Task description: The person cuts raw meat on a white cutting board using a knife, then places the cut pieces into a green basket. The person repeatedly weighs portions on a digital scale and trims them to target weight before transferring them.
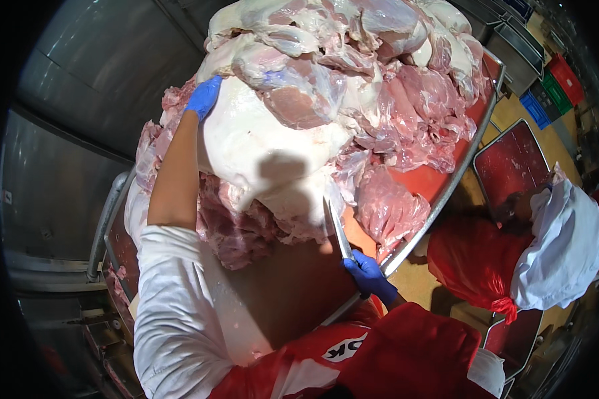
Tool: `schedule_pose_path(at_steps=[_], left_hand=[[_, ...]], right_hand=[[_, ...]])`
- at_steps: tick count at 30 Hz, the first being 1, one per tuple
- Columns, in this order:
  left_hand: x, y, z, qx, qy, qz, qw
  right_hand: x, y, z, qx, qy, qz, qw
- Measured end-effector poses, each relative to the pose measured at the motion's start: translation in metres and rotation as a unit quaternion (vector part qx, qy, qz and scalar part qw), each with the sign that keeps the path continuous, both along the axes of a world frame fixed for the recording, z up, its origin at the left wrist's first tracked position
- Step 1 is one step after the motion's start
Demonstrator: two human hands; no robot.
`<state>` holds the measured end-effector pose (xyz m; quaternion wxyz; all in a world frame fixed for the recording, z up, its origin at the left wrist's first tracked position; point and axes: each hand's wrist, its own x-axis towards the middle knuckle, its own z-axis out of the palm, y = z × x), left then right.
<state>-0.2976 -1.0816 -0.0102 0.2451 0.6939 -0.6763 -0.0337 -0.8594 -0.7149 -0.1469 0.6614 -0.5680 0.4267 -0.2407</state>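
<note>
A large slab of raw meat with smooth white skin (266, 143) lies skin up at the near side of a heap. My left hand (205, 98), in a blue glove, is closed on its far left edge, the fingertips partly hidden. In my right hand (371, 274), also gloved in blue, is a knife (340, 233) with a long narrow blade. Its blade points away from me, the tip beside the slab's near right edge. A loose pink chunk of meat (390, 209) sits just right of the blade. Darker red meat (239, 233) shows under the slab's near edge.
The heap of meat (393, 33) covers much of the red work table (416, 183), which has a raised metal rim (439, 213). At the right, a person in a red apron (476, 256) bends near a red tray (512, 163). Coloured crates (556, 90) stand farther off.
</note>
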Motion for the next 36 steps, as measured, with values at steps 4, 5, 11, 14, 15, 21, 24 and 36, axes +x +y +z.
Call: schedule_pose_path(at_steps=[4,5,11,14,15,21,24,36], left_hand=[[-0.065,-0.043,0.009,0.132,0.231,0.076,0.961],[-0.004,-0.036,-0.013,0.095,0.228,0.022,0.969],[0.019,-0.023,-0.024,0.099,0.132,0.015,0.986],[0.006,-0.003,-0.014,0.046,0.049,0.065,0.996],[0.001,0.005,-0.010,0.031,0.035,0.075,0.996],[-0.061,0.093,0.006,-0.095,-0.098,0.020,0.990],[-0.075,0.156,0.004,-0.177,0.016,-0.018,0.984],[-0.224,0.369,0.175,-0.051,0.352,-0.197,0.914]], right_hand=[[-0.015,-0.005,0.010,0.028,0.014,-0.026,0.999],[-0.015,-0.002,0.016,0.019,0.008,-0.005,1.000],[-0.013,0.011,0.024,-0.075,0.015,0.018,0.997],[-0.018,0.021,0.044,-0.025,0.024,0.052,0.998],[-0.018,0.025,0.051,-0.026,0.034,0.047,0.998],[-0.012,0.064,0.041,-0.026,-0.030,0.058,0.998],[-0.001,0.080,0.040,-0.044,-0.038,0.091,0.994],[0.020,0.149,0.072,-0.077,0.048,0.133,0.987]])
